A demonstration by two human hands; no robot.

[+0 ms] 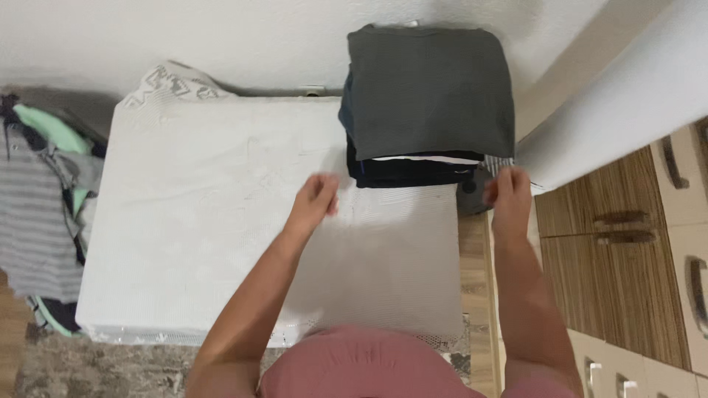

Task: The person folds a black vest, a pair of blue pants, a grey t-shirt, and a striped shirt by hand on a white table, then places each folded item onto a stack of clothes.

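**A:** Folded clothes stack (pixel 430 103) is seen at the far right corner of the white-covered table (pixel 221 221), against the wall (pixel 221 37). Dark grey piece on top, black and navy layers beneath, a thin white edge between them.

**B:** Hands?

**A:** Left hand (pixel 316 200) is placed just in front of the stack's near left corner, fingers curled loosely together over the white cover. Nothing is seen pinched in it. Right hand (pixel 509 193) is held at the stack's near right corner, past the table edge, fingers bunched. A bit of striped fabric (pixel 501 163) shows right by the fingertips; whether it is gripped cannot be told.

**B:** Step in hand?

**A:** Judged as squaring up or bracketing the stack from both near corners. No lift is seen; the stack rests flat on the cover.

**B:** What would the next move call for?

**A:** If the stack is to be shifted, both hands would need to be slid under or pressed in against the sides evenly, so the layers are not sheared apart. The top piece overhangs the lower ones slightly, so care at the edges is advised.

**B:** Anything else around?

**A:** Unfolded laundry heap (pixel 44 206) at the left of the table, striped and green items in it. Wood-fronted drawers (pixel 627 243) at the right.
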